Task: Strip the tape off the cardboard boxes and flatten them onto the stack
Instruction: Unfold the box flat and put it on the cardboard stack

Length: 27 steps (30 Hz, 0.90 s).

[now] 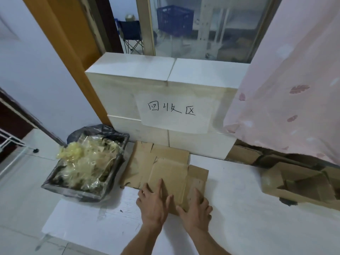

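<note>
A flattened brown cardboard box (169, 177) lies on top of the stack of flat cardboard (141, 159) on the floor in front of the white tiled ledge. My left hand (153, 203) presses flat on its near left edge, fingers spread and straight. My right hand (196, 207) presses on its near right corner, fingers spread over the edge. A black-lined bin (55, 184) at the left is heaped with stripped clear and yellowish tape (86, 159).
Several unflattened cardboard boxes (298, 183) sit at the right under a pink curtain (287, 89). A paper sign (174, 113) hangs on the tiled ledge (165, 72). A white sheet (92, 218) covers the floor under my arms. A white rack (12, 144) stands far left.
</note>
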{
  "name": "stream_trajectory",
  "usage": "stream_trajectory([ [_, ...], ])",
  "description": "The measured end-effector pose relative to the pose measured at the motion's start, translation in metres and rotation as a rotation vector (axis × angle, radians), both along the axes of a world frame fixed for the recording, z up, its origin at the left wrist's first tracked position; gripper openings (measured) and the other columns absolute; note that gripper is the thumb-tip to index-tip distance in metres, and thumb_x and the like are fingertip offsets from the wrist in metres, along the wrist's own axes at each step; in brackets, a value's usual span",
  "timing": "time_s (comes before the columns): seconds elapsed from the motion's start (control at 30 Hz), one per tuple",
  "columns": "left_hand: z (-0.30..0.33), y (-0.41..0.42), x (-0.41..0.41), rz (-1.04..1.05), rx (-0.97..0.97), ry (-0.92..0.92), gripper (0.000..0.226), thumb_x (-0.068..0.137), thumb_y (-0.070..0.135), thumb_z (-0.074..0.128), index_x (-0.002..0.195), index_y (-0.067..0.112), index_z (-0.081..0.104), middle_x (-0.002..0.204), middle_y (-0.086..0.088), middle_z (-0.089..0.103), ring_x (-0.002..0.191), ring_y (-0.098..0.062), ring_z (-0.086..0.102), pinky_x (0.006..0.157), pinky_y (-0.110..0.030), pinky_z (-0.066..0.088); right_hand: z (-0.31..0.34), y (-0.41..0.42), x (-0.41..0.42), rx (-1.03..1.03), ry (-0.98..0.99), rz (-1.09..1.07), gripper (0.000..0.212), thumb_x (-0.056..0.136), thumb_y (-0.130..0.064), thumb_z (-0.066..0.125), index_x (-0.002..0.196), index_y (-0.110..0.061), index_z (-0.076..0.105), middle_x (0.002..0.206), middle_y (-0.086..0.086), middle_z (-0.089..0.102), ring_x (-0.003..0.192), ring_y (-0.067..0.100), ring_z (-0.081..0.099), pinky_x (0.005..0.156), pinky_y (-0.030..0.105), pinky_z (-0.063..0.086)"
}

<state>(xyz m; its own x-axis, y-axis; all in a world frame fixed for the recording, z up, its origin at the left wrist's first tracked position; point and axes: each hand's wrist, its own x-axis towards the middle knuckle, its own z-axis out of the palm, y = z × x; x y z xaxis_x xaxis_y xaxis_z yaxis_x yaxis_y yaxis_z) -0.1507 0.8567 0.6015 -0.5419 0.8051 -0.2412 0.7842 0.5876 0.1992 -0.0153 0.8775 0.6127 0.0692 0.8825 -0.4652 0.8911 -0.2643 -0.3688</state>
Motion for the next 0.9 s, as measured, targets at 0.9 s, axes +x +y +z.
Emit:
stream_trajectory([
  [0.9, -0.069, 0.082, -0.107, -0.173, -0.298, -0.01, 0.069, 0.098, 0.062, 0.02, 0.155, 0.037, -0.012, 0.161, -0.024, -0.017, 0.149, -0.044, -0.009, 0.116, -0.062, 0.007, -0.049, 0.093, -0.138, -0.088, -0.055, 0.382, 0.058, 0.104, -0.041, 0.028, 0.157, -0.03, 0.006, 0.164, 0.007, -0.018, 0.149, 0.032, -0.02, 0.122, 0.05, -0.005],
])
